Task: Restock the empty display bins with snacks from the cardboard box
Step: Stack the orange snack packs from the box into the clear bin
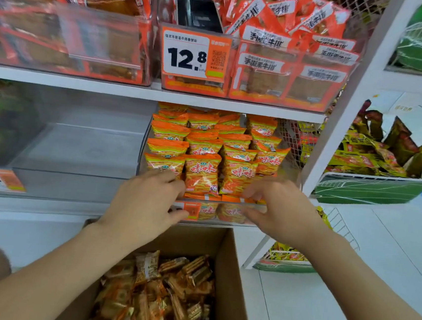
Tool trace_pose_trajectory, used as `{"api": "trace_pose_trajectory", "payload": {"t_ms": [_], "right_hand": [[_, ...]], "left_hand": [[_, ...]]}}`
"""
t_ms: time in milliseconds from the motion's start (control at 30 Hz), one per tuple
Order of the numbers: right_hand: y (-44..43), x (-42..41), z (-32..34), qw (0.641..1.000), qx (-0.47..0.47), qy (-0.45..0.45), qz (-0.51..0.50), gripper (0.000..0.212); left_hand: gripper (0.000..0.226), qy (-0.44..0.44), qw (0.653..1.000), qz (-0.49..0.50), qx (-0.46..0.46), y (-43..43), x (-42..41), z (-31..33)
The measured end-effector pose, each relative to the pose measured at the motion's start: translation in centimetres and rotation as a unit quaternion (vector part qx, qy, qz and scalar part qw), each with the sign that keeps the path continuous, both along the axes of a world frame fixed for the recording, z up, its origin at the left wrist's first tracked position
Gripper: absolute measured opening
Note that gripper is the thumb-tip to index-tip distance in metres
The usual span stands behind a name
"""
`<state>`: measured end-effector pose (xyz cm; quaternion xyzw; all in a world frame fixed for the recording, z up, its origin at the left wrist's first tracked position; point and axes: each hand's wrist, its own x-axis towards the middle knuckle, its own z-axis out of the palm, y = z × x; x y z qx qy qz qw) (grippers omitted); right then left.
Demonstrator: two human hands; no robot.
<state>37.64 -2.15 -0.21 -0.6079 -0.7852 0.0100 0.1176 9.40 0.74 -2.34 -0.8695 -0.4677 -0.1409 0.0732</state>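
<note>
Snacks (pixel 156 291): loose gold-and-orange packs in the cardboard box (pixel 231 260), below both your wrists; none in hand. Left hand (pixel 146 200) and right hand (pixel 282 213): fingers curled over the front lip of the filled bin (pixel 226 204), thumbs beneath, gripping it. Empty bin (pixel 77 147): left of your left hand, unstocked. Risk: tug that lip and the front orange packets (pixel 202 173), marked 咪咪, would likely tip into the box and mix stock. Price tag (pixel 195 55), above your hands: 12.8. Red packs (pixel 266 80) beside it: 手撕素牛排.

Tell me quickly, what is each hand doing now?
Left hand: grips the front rim of the bin.
Right hand: grips the same rim.
</note>
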Motion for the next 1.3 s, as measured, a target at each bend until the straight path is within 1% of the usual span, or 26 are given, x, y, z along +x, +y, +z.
{"api": "trace_pose_trajectory", "payload": {"t_ms": [33,100,200,333,433,500,600,667,700,733,767,800,833,867,933,1000,1067,1100,1167,1200,1233,1267,1300], "right_hand": [[-0.1,0.2,-0.7,1.0,-0.011,-0.011,-0.001,0.021],[-0.1,0.2,-1.9,1.0,-0.002,-0.016,0.001,0.02],[0.0,0.0,-3.0,0.998,0.052,-0.021,-0.004,0.012],[1.0,0.0,-3.1,0.989,0.147,0.02,-0.014,0.007],[2.4,-0.2,-3.3,0.985,0.166,0.024,-0.029,0.006],[3.3,-0.1,-3.7,0.987,0.152,0.021,-0.042,0.005],[3.9,0.7,-4.1,0.995,0.097,0.025,-0.008,0.008],[3.7,1.2,-3.9,0.996,0.088,0.015,0.001,0.011],[3.6,1.3,-3.8,0.995,0.096,0.002,-0.023,0.019],[3.4,1.2,-3.8,0.992,0.104,-0.015,-0.063,0.029],[3.3,0.9,-3.8,0.99,0.092,-0.04,-0.103,0.037],[3.1,0.4,-3.8,0.987,0.064,-0.07,-0.129,0.041],[3.0,-0.1,-3.9,0.985,0.032,-0.093,-0.141,0.043],[2.9,-0.4,-4.2,0.984,0.007,-0.107,-0.139,0.043],[2.8,-0.7,-4.2,0.987,-0.014,-0.105,-0.121,0.04],[2.8,-0.5,-3.5,0.992,-0.031,-0.058,-0.104,0.035],[2.5,-0.5,-2.5,0.992,-0.047,-0.007,-0.118,0.025],[2.2,-0.7,-2.1,0.991,-0.028,-0.001,-0.131,0.025],[1.2,-1.6,-1.3,0.988,0.062,-0.026,-0.139,0.029],[0.5,-2.5,-1.1,0.986,0.102,-0.012,-0.128,0.03],[-0.2,-3.5,-1.0,0.986,0.126,0.028,-0.105,0.03],[-0.8,-4.6,-0.8,0.987,0.119,0.081,-0.078,0.026],[-1.6,-5.8,-0.6,0.987,0.093,0.122,-0.048,0.021]], "left_hand": [[0.027,0.009,1.0,0.002,-0.005,0.0,-0.1,-0.2],[0.027,0.011,1.0,0.005,-0.006,0.1,-0.1,-0.6],[0.029,0.002,1.0,0.001,0.022,0.3,-0.1,-0.9],[0.026,-0.033,0.996,0.008,0.08,1.4,-0.2,-0.7],[0.031,-0.022,0.995,0.008,0.097,2.7,0.4,-0.6],[0.037,-0.008,0.996,0.007,0.085,3.3,1.1,-0.8],[0.041,-0.01,0.998,0.025,0.055,3.1,1.8,-1.5],[0.047,-0.023,0.998,0.038,0.047,2.5,2.3,-1.9],[0.056,-0.031,0.998,0.022,0.044,2.3,2.5,-2.1],[0.066,-0.033,0.998,-0.016,0.042,2.2,2.9,-2.3],[0.074,-0.029,0.997,-0.065,0.04,2.1,3.3,-2.5],[0.08,-0.024,0.994,-0.103,0.033,2.1,3.7,-2.7],[0.083,-0.023,0.993,-0.118,0.023,2.2,4.1,-2.8],[0.084,-0.027,0.993,-0.111,0.015,2.2,4.3,-3.0],[0.077,-0.043,0.995,-0.088,0.015,2.4,4.5,-3.4],[0.067,-0.045,0.996,-0.076,-0.001,2.5,4.5,-3.4],[0.06,-0.045,0.995,-0.085,-0.014,2.5,4.3,-3.4],[0.057,-0.051,0.994,-0.092,-0.022,2.4,4.1,-3.3],[0.054,-0.063,0.993,-0.102,-0.019,1.7,3.4,-2.9],[0.052,-0.066,0.993,-0.102,-0.002,1.1,3.0,-2.6],[0.046,-0.069,0.993,-0.097,0.019,0.3,2.5,-2.3],[0.039,-0.075,0.993,-0.088,0.034,-0.7,1.9,-1.9],[0.03,-0.08,0.993,-0.077,0.039,-1.8,1.3,-1.5]]}}
